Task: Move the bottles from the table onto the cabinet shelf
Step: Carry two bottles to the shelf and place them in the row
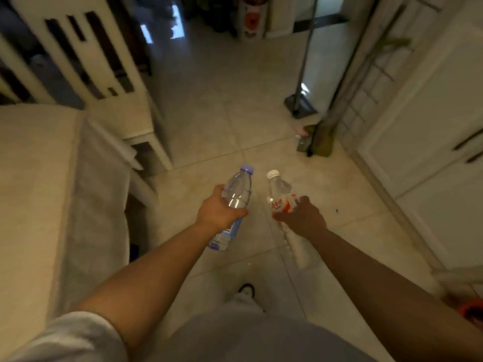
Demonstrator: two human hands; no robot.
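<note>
A person carries two bottles above a tiled floor point(222, 105), the table point(34, 178) off to their left. The left hand point(218, 209) curls its fingers round the middle of a purple-capped bottle point(235, 205), neck pointing away. Just beside it, the right hand point(304, 215) grips a white-capped bottle point(279, 192) at its red label, cap forward.

The left hand point(218, 209) grips a clear bottle with a purple cap point(235, 202) around its middle, held over the tiled floor point(222, 105). Just right of it, the right hand point(303, 218) holds a white-capped bottle with a red label point(279, 194). A cloth-covered table point(39, 178) lies left of that purple-capped bottle; white cabinet doors point(431, 152) stand well to its right
</note>
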